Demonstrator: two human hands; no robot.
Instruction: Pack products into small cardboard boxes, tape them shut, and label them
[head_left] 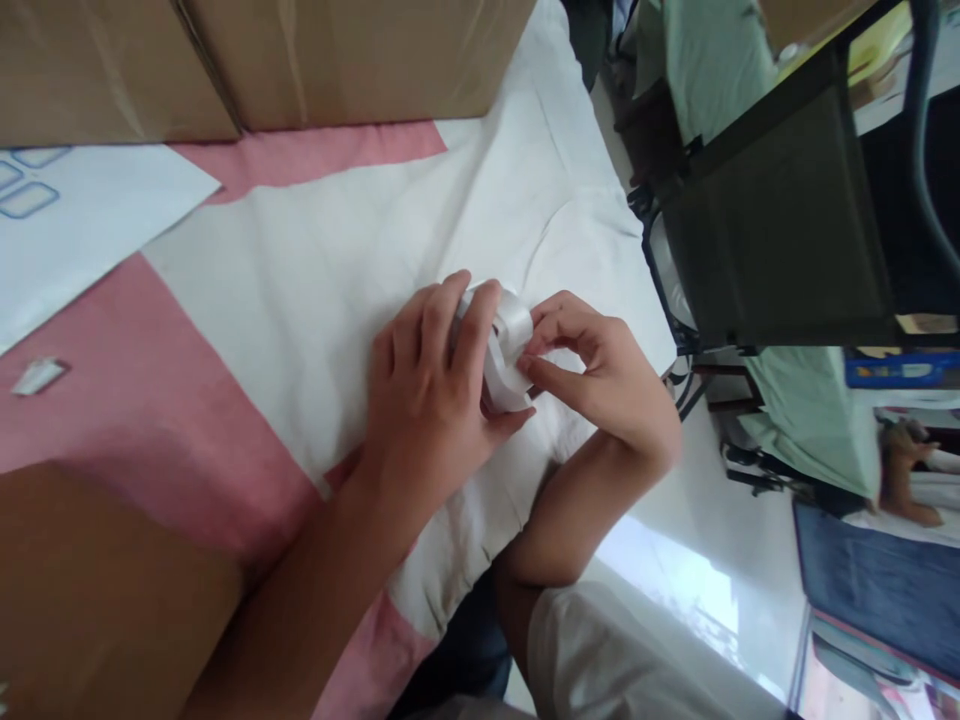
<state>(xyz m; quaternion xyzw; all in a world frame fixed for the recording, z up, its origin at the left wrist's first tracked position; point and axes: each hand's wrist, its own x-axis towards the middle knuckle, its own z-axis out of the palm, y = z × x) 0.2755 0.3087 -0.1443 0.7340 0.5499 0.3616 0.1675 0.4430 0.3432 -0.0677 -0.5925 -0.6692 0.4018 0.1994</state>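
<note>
Near the table's front right edge, my left hand (433, 375) is wrapped over a small glossy white object (504, 378). It has a curved, band-like outer strip and looks like a roll of ribbon or tape, though the fingers cover much of it. The left thumb supports it from the near side. On the object's right side, my right hand (592, 365) pinches its edge between thumb and fingertips. Under both hands lies a white and pink cloth (315, 260) with some creases.
Cardboard boxes (360, 60) stand along the far side, and another brown cardboard piece (105, 590) is at lower left. A white printed sheet (97, 230) and a small whitish scrap (40, 376) lie on the left. Beyond the right edge stands a dark chair (780, 220); a person's arm (904, 480) shows farther off.
</note>
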